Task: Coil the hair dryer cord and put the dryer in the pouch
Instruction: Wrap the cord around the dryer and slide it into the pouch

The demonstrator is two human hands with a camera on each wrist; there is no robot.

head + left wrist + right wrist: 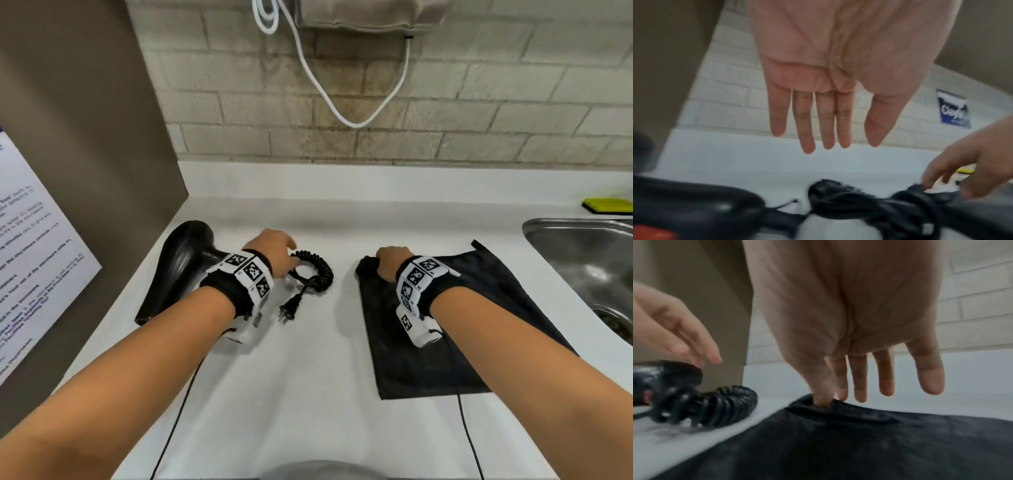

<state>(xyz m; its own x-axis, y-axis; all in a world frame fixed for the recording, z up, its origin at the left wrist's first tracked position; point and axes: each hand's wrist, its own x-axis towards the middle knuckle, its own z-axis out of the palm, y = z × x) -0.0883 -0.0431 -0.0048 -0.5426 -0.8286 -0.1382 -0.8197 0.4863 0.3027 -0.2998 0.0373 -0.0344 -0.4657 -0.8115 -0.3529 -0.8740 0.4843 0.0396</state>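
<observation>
A black hair dryer (181, 263) lies on the white counter (308, 377) at the left, nozzle toward the brown panel. Its curly black cord (317, 270) is bunched in a loop beside the handle, with the plug (289, 308) lying nearer me. My left hand (274, 251) hovers just over the handle end and cord, fingers (807, 142) straight, holding nothing. The flat black pouch (445, 342) lies to the right. My right hand (390, 262) pinches the pouch's far left corner (824, 402) between thumb and forefinger, the other fingers straight. The cord (719, 405) sits just left of that corner.
A steel sink (582, 260) is set into the counter at the right, with a yellow-green sponge (608, 205) behind it. A brown side panel (85, 137) with a printed notice (34, 240) bounds the left. A white cable (342, 102) hangs on the brick wall.
</observation>
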